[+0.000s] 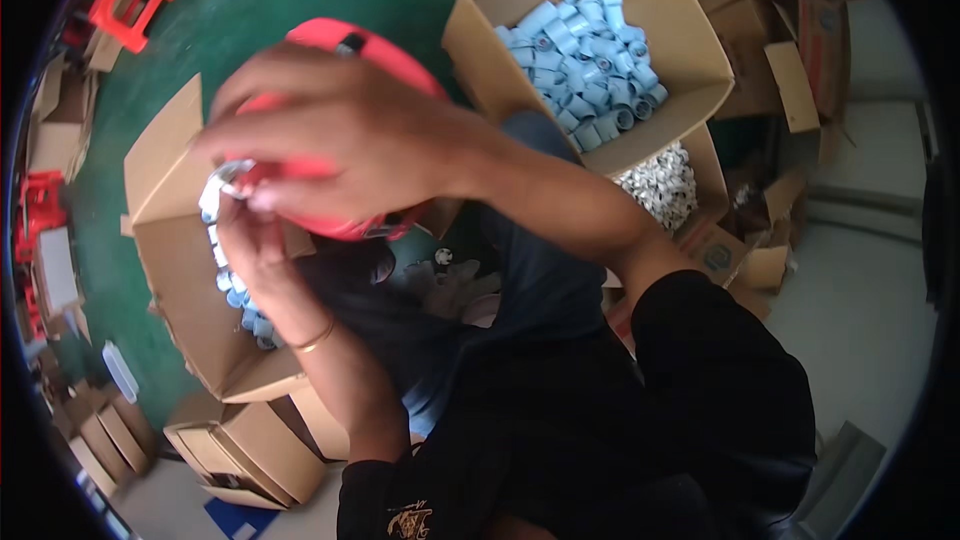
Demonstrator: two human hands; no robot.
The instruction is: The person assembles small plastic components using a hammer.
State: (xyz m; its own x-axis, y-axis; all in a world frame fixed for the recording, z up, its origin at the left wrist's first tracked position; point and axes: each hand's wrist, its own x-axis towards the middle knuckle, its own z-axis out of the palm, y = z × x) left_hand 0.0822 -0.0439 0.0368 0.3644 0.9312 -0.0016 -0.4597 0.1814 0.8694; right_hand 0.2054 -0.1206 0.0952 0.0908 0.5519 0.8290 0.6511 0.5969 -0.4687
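My right hand (340, 130) is raised in front of the camera, fingers curled around a small pale blue and white part (222, 183) at its fingertips. My left hand (250, 230) comes up from below and pinches the same small part. Behind both hands is a red round object (345, 40), partly hidden. Under the hands stands an open cardboard box (175, 270) with several pale blue cylindrical pieces (245, 305) inside.
A second open cardboard box (690, 50) at the upper right holds several pale blue cylinders (590, 60); white small parts (660, 185) lie below it. Flattened cartons lie all round on the green floor (270, 0). Red plastic stools (130, 0) stand at the left.
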